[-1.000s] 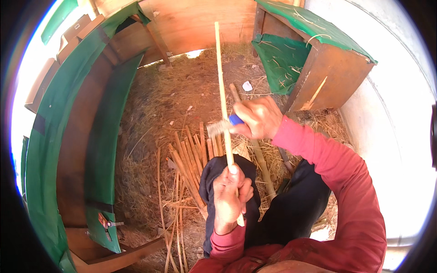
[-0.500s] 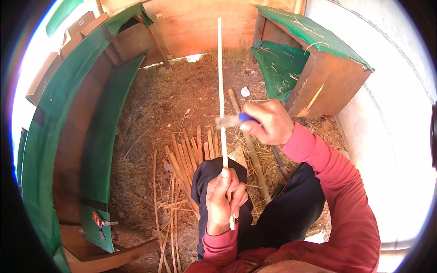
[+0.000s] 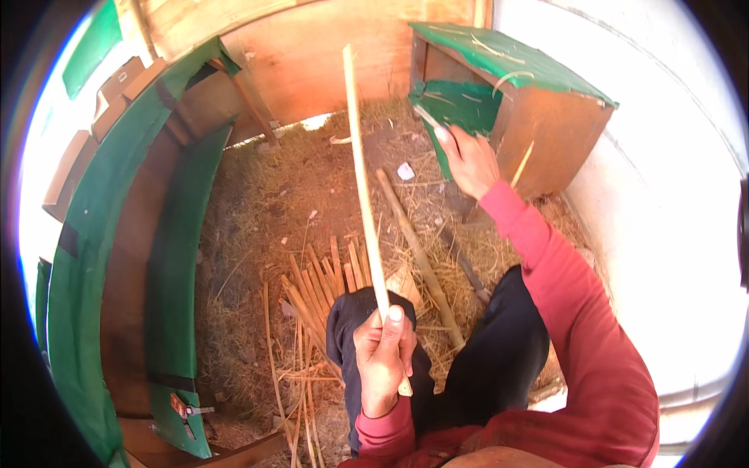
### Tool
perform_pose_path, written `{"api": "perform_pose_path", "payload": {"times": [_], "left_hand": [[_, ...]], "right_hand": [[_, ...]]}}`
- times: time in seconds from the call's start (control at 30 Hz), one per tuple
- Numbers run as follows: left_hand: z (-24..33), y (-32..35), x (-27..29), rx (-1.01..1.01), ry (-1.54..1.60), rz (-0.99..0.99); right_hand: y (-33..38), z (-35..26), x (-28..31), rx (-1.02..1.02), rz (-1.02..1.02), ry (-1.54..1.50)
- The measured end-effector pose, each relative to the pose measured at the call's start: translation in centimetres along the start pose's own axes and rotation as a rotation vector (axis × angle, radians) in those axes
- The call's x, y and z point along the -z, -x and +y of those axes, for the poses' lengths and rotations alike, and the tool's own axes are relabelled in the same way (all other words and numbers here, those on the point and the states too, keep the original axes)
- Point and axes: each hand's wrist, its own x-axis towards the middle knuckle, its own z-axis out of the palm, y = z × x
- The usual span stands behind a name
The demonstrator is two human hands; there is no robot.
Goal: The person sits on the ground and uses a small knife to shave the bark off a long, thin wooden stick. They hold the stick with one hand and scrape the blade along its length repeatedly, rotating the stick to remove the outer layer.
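Left grip (image 3: pixel 384 360) is wrapped tight around the bottom of a long thin bamboo strip (image 3: pixel 363 187), which stands nearly upright over the knee, its lower tip poking out under the fist. Right grip (image 3: pixel 468 160) is stretched out farther away, closed on a knife (image 3: pixel 431 122), though the handle's buried in the fingers. A bundle of split sticks (image 3: pixel 324 281) lies on the straw floor (image 3: pixel 257 234) with open room around; a green-topped wooden box (image 3: pixel 546 117) sits just behind the right grip.

Straw-strewn floor (image 3: pixel 257 234), split sticks (image 3: pixel 328 285), pole (image 3: pixel 417 253)
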Motion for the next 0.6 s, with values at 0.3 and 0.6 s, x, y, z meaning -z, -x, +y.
{"api": "perform_pose_path", "payload": {"times": [0.3,0.6], "left_hand": [[-0.1,-0.1,0.5,0.009,-0.018,-0.01],[0.0,0.7,1.1,0.012,0.041,-0.213]], "right_hand": [[4.1,-5.7,2.4,0.469,-0.209,-0.468],[0.8,-4.2,1.4,0.12,0.078,-0.202]]}}
